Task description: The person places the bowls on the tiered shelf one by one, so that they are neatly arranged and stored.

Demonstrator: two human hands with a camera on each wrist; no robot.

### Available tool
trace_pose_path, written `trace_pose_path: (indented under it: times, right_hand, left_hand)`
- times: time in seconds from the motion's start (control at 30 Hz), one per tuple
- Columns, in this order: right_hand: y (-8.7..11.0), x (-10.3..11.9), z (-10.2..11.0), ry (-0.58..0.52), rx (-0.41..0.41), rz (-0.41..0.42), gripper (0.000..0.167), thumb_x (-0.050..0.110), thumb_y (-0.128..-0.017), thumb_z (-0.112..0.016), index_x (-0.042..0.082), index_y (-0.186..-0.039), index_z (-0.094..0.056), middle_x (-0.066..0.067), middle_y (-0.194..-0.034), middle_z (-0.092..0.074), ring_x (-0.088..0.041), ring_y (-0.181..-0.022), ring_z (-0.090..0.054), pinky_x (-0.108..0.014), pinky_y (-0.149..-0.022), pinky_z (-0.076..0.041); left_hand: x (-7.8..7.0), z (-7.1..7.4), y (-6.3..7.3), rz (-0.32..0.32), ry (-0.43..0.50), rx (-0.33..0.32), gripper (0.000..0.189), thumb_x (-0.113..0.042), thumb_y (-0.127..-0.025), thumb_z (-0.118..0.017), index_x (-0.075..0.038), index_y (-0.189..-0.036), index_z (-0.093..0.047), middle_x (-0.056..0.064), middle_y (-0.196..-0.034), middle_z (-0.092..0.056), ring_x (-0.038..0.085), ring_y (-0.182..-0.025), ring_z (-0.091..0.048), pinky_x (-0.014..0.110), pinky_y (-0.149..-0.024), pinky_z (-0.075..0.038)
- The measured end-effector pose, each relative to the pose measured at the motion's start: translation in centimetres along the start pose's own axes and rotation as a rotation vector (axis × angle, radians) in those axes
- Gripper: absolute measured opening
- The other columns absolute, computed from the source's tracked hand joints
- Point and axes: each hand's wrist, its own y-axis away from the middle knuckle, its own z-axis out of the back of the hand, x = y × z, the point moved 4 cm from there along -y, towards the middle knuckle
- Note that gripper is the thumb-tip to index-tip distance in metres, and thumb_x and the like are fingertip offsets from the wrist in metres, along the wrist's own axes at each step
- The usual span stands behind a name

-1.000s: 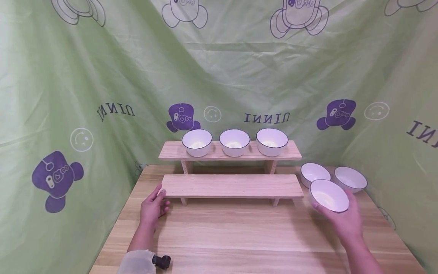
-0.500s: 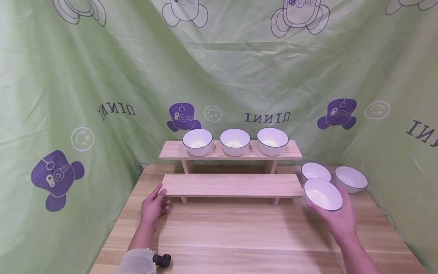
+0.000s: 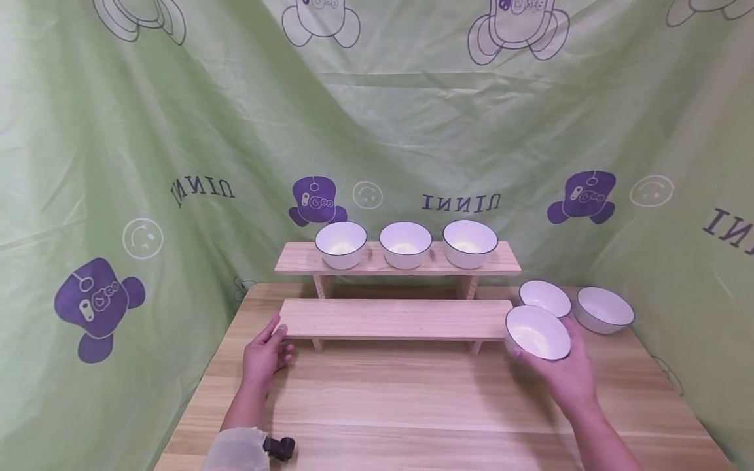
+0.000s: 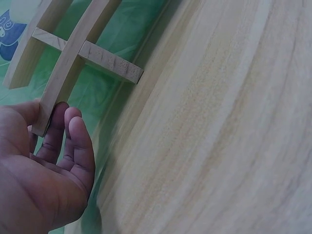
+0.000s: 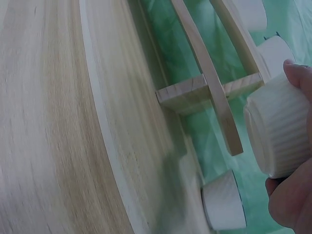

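Observation:
My right hand (image 3: pixel 573 381) grips a white bowl (image 3: pixel 537 332) with a dark rim, thumb on the near side and fingers round the right side. The right wrist view shows this bowl's ribbed outer wall (image 5: pixel 282 126), raised above the table beside the shelf's end. At the left end of the lower board (image 3: pixel 394 319) of a two-step wooden shelf, my left hand (image 3: pixel 263 358) pinches the board. In the left wrist view the thumb lies above that board end (image 4: pixel 48 114) and the fingers curl underneath. Three similar bowls (image 3: pixel 405 245) stand in a row on the upper board (image 3: pixel 285 260).
Two more white bowls, one (image 3: pixel 543 296) behind the held bowl and one (image 3: pixel 607 310) to its right, stand on the wooden table (image 3: pixel 400 405) at the back right. A green printed curtain (image 3: pixel 389 118) encloses the back and both sides.
My right hand has carried the bowl leftward, from in front of the two right-hand bowls to the right end of the lower board. My left hand stays put.

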Motion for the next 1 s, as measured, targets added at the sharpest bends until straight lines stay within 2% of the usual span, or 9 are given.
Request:
trace_pose_path:
  times: [0.23, 0.47, 0.77, 1.0]
  right_hand:
    - [0.1, 0.7, -1.1, 0.033, 0.014, 0.028, 0.125, 0.028, -0.070, -0.098, 0.015, -0.166, -0.019, -0.029, -0.159, -0.035, -0.044, -0.140, -0.037, -0.062, -0.116, -0.033]
    - [0.2, 1.0, -2.1, 0.020, 0.024, 0.025, 0.125, 0.028, -0.069, -0.099, 0.016, -0.166, -0.022, -0.028, -0.156, -0.039, -0.042, -0.139, -0.040, -0.061, -0.115, -0.035]
    - [0.4, 1.3, -3.2, -0.002, 0.041, 0.040, 0.125, 0.029, -0.067, -0.101, 0.019, -0.165, -0.024, -0.026, -0.154, -0.042, -0.041, -0.137, -0.042, -0.059, -0.114, -0.036]
    - [0.5, 1.7, -4.1, -0.012, 0.060, 0.064, 0.123, 0.029, -0.066, -0.101, 0.020, -0.164, -0.028, -0.026, -0.151, -0.045, -0.042, -0.135, -0.044, -0.062, -0.113, -0.038]
  left_hand:
    - [-0.1, 0.0, -0.1, 0.000, -0.002, 0.005, 0.062, -0.040, -0.096, -0.076, -0.036, -0.153, -0.050, -0.005, -0.118, -0.065, 0.011, -0.081, -0.070, 0.027, -0.073, -0.065]
    - [0.1, 0.1, -0.2, 0.002, 0.005, -0.002, 0.062, -0.039, -0.096, -0.076, -0.034, -0.152, -0.052, 0.001, -0.129, -0.062, 0.011, -0.081, -0.070, 0.026, -0.070, -0.064]
    - [0.2, 0.1, -0.2, -0.004, 0.008, 0.000, 0.063, -0.040, -0.096, -0.076, -0.033, -0.153, -0.052, -0.005, -0.107, -0.067, 0.011, -0.079, -0.071, 0.027, -0.069, -0.064]
    - [0.1, 0.1, -0.1, 0.009, 0.000, 0.003, 0.062, -0.040, -0.096, -0.076, -0.036, -0.153, -0.052, -0.004, -0.114, -0.066, 0.012, -0.081, -0.071, 0.026, -0.070, -0.064]
